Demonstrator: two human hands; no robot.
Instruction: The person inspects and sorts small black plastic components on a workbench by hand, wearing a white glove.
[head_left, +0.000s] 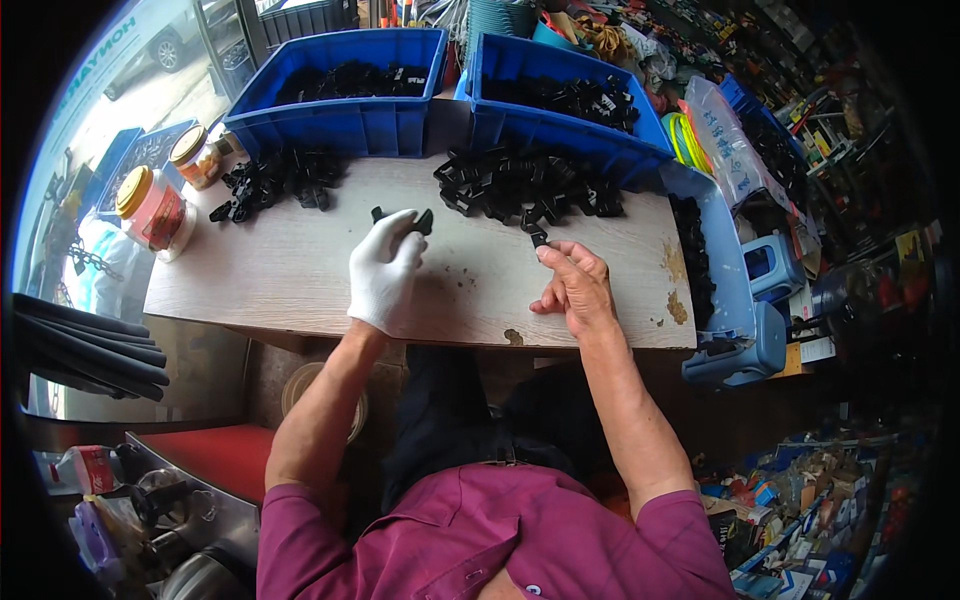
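My left hand (383, 278), in a white glove, is closed around a small black plastic part (424, 222) above the middle of the table; the part's ends stick out on both sides of the fingers. My bare right hand (580, 288) has its thumb and forefinger together on another small black plastic part (537, 235), at the near edge of a heap of black parts (515, 182). The other fingers of that hand are curled. A smaller heap of similar black parts (280, 183) lies to the left, beyond my gloved hand.
Two blue bins (340, 125) (560, 130) of black parts stand along the table's (250, 285) far edge. Lidded jars (150, 205) are at the left. A light blue bin (735, 270) with black parts and a blue stool (770, 265) stand beyond the right edge.
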